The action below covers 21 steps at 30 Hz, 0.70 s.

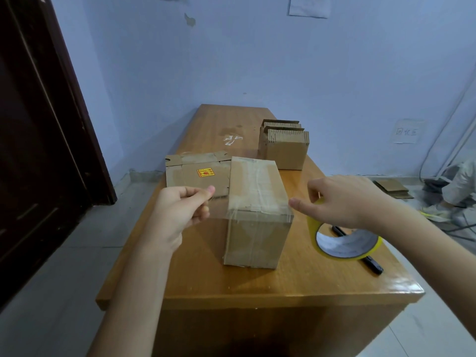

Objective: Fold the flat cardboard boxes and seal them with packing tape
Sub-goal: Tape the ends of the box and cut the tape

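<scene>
Cardboard box (255,215), folded and already taped along its top, stands in the middle of the wooden surface (296,279), its long axis running away from the person. It lies between the hands. The left hand (180,212) pinches the free end of a clear tape strip stretched across the box's near top edge. The right hand (342,199) grips the yellow tape roll (342,243) just right of the box, forefinger extended toward the corner; it looks nearer for pressing down.
</scene>
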Each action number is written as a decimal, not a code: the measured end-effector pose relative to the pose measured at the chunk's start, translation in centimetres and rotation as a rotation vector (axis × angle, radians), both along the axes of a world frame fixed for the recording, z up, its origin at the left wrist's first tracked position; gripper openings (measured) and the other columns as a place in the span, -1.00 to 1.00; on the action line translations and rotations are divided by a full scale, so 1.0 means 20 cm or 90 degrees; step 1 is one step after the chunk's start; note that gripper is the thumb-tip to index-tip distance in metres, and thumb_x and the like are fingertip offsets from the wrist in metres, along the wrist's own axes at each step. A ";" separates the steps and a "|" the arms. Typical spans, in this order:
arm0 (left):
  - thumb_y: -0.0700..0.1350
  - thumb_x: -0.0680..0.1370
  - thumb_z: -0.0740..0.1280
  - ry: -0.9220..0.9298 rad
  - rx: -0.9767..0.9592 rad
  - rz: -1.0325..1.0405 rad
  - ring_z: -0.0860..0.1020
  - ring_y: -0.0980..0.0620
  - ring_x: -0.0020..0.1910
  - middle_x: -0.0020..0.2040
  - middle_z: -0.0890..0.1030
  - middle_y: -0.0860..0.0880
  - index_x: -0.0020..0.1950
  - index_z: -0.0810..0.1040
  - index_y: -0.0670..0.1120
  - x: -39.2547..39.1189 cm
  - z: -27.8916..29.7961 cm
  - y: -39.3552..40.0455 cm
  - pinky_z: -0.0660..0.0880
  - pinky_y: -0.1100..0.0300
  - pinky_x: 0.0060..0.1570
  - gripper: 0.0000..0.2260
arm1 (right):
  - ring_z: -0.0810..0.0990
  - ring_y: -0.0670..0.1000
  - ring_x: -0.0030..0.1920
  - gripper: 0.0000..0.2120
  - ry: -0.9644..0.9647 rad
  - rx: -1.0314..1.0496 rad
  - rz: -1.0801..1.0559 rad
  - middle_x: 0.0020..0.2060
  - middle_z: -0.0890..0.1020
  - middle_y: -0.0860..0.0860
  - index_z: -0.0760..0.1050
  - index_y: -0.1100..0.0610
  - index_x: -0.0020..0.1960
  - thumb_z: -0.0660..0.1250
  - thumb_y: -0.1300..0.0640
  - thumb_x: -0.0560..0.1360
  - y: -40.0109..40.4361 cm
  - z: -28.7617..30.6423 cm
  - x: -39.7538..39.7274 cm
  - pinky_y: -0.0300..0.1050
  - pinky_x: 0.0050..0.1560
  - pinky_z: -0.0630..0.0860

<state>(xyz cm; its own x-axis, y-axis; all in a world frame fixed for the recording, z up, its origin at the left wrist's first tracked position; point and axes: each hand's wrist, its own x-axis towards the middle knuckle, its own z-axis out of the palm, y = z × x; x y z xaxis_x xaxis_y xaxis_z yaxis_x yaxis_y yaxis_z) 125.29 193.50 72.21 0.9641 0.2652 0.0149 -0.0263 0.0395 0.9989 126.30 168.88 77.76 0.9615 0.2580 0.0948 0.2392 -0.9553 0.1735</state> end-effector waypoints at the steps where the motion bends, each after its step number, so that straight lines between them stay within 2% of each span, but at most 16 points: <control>1: -0.16 0.48 0.42 0.002 0.003 -0.003 0.50 0.12 -0.49 -0.49 0.51 0.02 -0.23 0.56 -0.17 0.00 0.00 0.00 0.56 0.32 -0.39 -0.87 | 0.39 -0.13 -0.37 -0.48 0.003 -0.002 -0.001 -0.40 0.44 -0.10 0.40 0.05 -0.17 0.00 -0.37 0.51 0.00 0.00 0.00 -0.18 -0.36 0.28; 9: -0.17 0.48 0.42 0.016 0.004 -0.022 0.50 0.15 -0.51 -0.46 0.52 0.02 -0.19 0.56 -0.20 0.04 -0.03 0.00 0.57 0.31 -0.37 -0.88 | 0.41 -0.12 -0.34 -0.45 0.044 0.001 -0.017 -0.38 0.46 -0.09 0.44 0.07 -0.14 0.00 -0.40 0.49 0.00 -0.01 0.01 -0.20 -0.38 0.28; 13: -0.17 0.48 0.41 0.039 -0.008 -0.028 0.52 0.13 -0.47 -0.37 0.55 -0.03 -0.11 0.59 -0.24 0.05 -0.07 0.01 0.57 0.25 -0.33 -0.87 | 0.46 -0.08 -0.33 -0.39 0.085 0.043 -0.033 -0.39 0.49 -0.07 0.49 0.12 -0.11 0.02 -0.40 0.48 0.01 -0.03 0.03 -0.20 -0.37 0.32; 15: -0.17 0.49 0.40 0.047 -0.024 -0.029 0.52 0.13 -0.48 -0.37 0.55 -0.02 -0.09 0.58 -0.27 0.05 -0.09 0.01 0.56 0.28 -0.37 -0.85 | 0.48 -0.05 -0.32 -0.36 0.108 0.064 -0.036 -0.37 0.50 -0.05 0.51 0.15 -0.11 0.03 -0.41 0.48 0.00 -0.04 0.05 -0.18 -0.34 0.35; 18: -0.16 0.48 0.41 0.058 -0.040 -0.029 0.53 0.13 -0.47 -0.35 0.56 -0.04 -0.12 0.58 -0.24 0.06 -0.11 0.01 0.54 0.28 -0.40 -0.86 | 0.46 -0.02 -0.33 -0.37 0.152 0.092 -0.036 -0.36 0.49 -0.02 0.48 0.17 -0.17 0.04 -0.40 0.48 0.01 -0.03 0.07 -0.15 -0.30 0.36; 21: -0.11 0.45 0.44 0.072 -0.071 -0.024 0.53 0.10 -0.44 -0.37 0.55 -0.02 -0.20 0.56 -0.20 0.05 -0.13 0.01 0.54 0.19 -0.31 -0.83 | 0.39 -0.03 -0.38 -0.43 0.194 0.111 -0.037 -0.40 0.42 -0.01 0.36 0.16 -0.26 0.05 -0.35 0.52 0.01 -0.03 0.07 -0.15 -0.33 0.28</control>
<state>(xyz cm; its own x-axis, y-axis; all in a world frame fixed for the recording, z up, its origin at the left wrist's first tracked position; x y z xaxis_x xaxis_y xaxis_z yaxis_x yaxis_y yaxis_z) 126.27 193.65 69.52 0.9672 0.2224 -0.1225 0.0904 0.1496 0.9846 127.63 169.17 77.25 0.9652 0.2065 -0.1603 0.1986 -0.9780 -0.0644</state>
